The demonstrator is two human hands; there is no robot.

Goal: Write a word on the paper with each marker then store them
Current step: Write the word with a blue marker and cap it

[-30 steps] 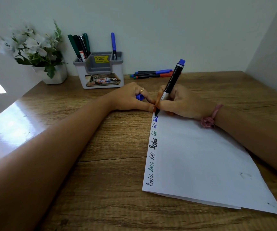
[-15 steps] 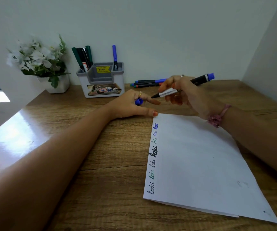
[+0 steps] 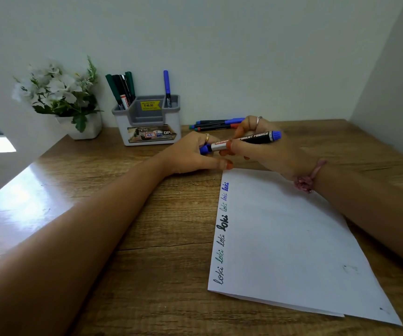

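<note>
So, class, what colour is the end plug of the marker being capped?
Blue end plug, clearest in the head view.

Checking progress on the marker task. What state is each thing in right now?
Blue marker: held level by the right hand, tip entering the cap.
Cap: pinched in the left hand.
Paper: flat, seven words along its left edge.
Holder: upright, markers stored.
Loose markers: lying capped by the wall.

My marker (image 3: pixel 251 139): black barrel, blue ends, silver collar. Paper (image 3: pixel 292 238) white, words blue, green, black. Desk (image 3: pixel 147 238) brown woodgrain. Holder (image 3: pixel 147 122) grey-white, yellow sticker (image 3: pixel 150 105)
</note>
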